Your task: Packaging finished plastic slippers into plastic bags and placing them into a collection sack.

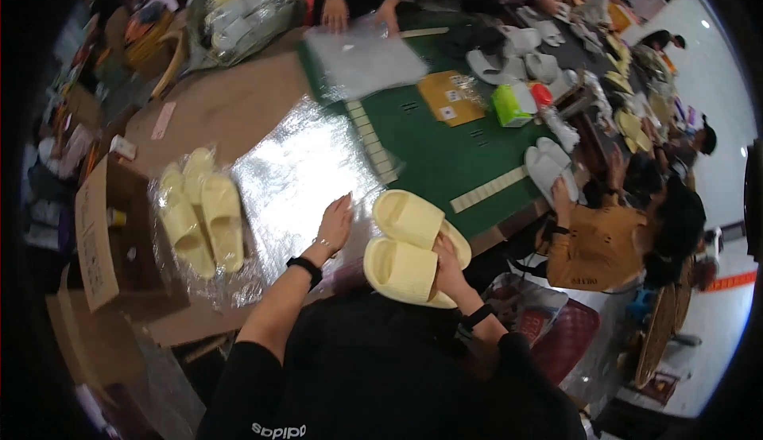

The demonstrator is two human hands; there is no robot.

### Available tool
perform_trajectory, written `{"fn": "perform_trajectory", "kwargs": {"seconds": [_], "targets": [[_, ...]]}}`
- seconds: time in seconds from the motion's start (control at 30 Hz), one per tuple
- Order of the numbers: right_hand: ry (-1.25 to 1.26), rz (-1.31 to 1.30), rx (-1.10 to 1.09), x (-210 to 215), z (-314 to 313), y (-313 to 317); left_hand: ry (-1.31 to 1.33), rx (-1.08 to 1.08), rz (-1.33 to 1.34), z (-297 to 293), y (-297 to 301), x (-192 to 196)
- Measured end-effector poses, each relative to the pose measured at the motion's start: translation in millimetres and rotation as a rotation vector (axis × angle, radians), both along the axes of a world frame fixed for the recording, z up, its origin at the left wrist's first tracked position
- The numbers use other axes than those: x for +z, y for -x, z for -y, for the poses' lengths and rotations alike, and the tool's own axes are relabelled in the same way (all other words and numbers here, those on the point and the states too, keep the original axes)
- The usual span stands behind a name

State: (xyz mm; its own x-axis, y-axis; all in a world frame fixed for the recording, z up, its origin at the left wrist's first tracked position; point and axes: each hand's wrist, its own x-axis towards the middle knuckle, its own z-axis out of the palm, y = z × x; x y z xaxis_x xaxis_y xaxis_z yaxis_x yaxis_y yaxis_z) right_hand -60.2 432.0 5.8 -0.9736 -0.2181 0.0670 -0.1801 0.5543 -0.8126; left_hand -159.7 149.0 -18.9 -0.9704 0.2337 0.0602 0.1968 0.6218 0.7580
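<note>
A pair of pale yellow slippers [407, 225] is held side by side over the table's near edge. My right hand [451, 269] is closed around them from the right, its fingers partly hidden by the straps. My left hand [337, 221] is just left of the slippers, its fingers pressed together at the right edge of a shiny clear plastic bag [298, 166] lying flat on the table. Whether more bags lie beneath it I cannot tell. More yellow slippers [219, 213] sit in clear plastic to the left.
An open cardboard box [97, 233] stands at the left edge. Across the table, another person's hands rest by clear bags [366, 58]. A green box [511, 106] and a brown envelope [451, 98] lie on the green mat [429, 150]. At right, a person in orange holds white slippers [547, 167].
</note>
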Motion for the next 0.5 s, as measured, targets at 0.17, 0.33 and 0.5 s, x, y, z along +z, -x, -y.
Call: {"fn": "perform_trajectory", "kwargs": {"seconds": [0.17, 0.33, 0.5], "targets": [[-0.165, 0.043, -0.108, 20.3, 21.7, 5.5, -0.048, -0.012, -0.057, -9.0, -1.8, 7.4], [-0.393, -0.134, -0.098, 27.2, 35.0, 13.7, 0.126, -0.075, -0.034, -12.7, -11.1, 16.6], [-0.621, -0.218, -0.042, 35.4, 49.9, 31.0, 0.17, -0.119, 0.025, -26.1, -13.9, 35.7]]}}
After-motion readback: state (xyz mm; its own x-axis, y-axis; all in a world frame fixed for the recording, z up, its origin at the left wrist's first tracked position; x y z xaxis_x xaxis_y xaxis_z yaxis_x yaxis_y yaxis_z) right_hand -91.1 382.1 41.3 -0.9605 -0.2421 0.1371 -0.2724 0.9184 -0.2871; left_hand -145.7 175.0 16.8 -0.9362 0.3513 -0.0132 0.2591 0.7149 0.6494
